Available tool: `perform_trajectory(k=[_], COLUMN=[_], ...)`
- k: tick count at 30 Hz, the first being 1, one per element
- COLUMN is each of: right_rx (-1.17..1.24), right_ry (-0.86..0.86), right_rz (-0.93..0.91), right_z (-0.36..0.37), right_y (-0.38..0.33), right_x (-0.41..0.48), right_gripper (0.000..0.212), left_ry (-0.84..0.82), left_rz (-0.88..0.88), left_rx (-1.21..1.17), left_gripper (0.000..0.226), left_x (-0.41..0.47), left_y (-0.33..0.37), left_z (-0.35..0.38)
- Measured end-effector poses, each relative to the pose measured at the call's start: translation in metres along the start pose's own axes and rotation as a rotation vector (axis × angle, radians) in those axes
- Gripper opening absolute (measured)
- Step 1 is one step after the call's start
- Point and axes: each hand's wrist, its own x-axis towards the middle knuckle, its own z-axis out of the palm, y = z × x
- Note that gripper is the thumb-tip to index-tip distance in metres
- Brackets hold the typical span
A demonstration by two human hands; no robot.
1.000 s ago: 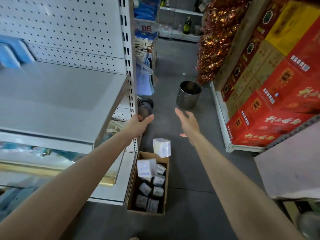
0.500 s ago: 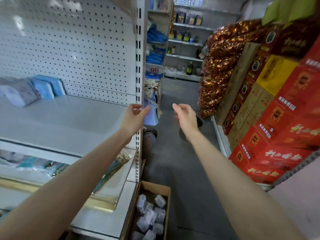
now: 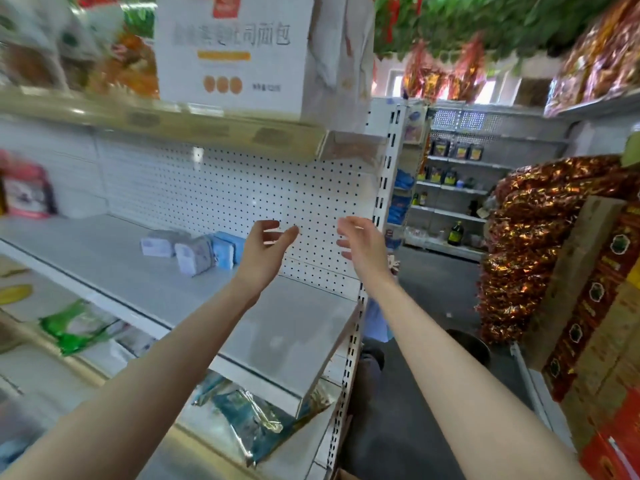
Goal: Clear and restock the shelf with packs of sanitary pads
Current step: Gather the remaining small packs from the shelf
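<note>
A grey metal shelf point(image 3: 284, 327) runs from left to right in front of a white pegboard back panel point(image 3: 242, 199). Near its back stand a few packs of sanitary pads point(image 3: 194, 252), pale lilac and light blue, side by side. My left hand point(image 3: 265, 252) is raised over the shelf just right of the packs, fingers relaxed and spread, holding nothing. My right hand point(image 3: 363, 244) hovers level with it near the shelf's right upright, also with loose fingers and nothing in it. Both palms face each other about a hand's width apart.
A large white carton point(image 3: 232, 53) sits on the shelf above. Green and foil packets point(image 3: 252, 420) lie on the lower shelves. A pink pack point(image 3: 29, 195) stands far left. Red boxes point(image 3: 609, 375) and shiny red-gold bags point(image 3: 533, 244) line the aisle's right side; a dark pot point(image 3: 472, 344) sits on the floor.
The view has swung up and left from the floor box to the shelf. Both hands rose with it and stayed without anything in them.
</note>
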Motion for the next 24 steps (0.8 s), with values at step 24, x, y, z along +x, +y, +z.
perform_trajectory(k=[24], right_rx=[0.073], right_ry=[0.066], right_rz=[0.09], right_z=[0.403], right_y=[0.0], right_x=[0.042], right_gripper=[0.034], left_ry=[0.067], left_rz=[-0.057], left_rx=[0.155], left_gripper=[0.036], left_x=[0.167], left_y=[-0.06], left_z=[-0.381])
